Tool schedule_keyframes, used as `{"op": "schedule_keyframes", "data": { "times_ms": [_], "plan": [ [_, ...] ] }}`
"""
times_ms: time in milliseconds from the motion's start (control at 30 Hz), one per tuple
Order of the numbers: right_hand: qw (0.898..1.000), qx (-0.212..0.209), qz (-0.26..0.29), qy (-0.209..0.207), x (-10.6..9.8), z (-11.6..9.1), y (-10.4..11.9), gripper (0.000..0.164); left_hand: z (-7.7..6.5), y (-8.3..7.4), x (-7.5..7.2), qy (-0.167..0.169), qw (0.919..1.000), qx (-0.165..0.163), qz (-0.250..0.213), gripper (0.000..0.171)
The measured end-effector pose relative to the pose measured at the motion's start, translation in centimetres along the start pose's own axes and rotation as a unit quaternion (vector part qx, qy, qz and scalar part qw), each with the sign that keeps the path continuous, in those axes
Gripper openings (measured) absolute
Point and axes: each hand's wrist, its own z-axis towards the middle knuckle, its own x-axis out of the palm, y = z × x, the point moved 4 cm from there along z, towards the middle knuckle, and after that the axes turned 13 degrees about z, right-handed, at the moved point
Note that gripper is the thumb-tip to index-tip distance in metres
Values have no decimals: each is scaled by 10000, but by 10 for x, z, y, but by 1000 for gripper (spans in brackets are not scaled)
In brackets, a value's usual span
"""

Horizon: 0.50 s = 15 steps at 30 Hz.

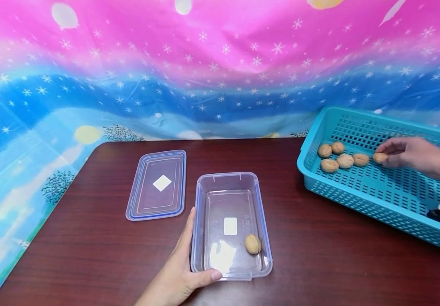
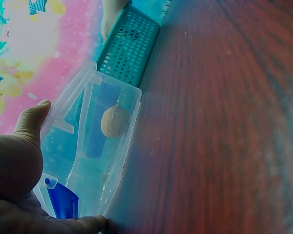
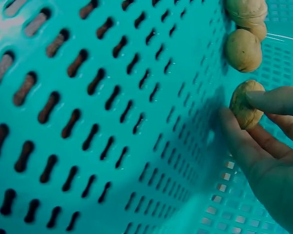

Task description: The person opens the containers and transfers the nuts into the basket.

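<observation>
Inside the teal basket, my right hand pinches a walnut between thumb and fingers, low over the basket floor. Several other walnuts lie to its left in the same basket. My left hand grips the near left corner of a clear plastic container, thumb over the rim and fingers along the outer side. A single walnut rests on the container's floor near its right wall; the left wrist view shows it through the clear plastic.
A clear lid with a blue seal lies flat on the dark wooden table, left of the container. Behind the table hangs a pink and blue patterned cloth. The basket's raised walls surround my right hand.
</observation>
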Motion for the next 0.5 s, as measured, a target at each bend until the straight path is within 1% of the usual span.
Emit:
{"op": "schedule_keyframes", "data": {
  "times_ms": [200,367,500],
  "plan": [
    [9999,21,-136,-38,1,0,-1,38,1,1,-1,49,9998,-188,31,135],
    [9998,-16,-188,-110,1,1,-2,35,1,2,-1,16,9999,-129,53,135],
    [9998,-24,-174,-126,0,3,-5,35,1,3,-1,69,9997,-216,97,134]
  ]
}}
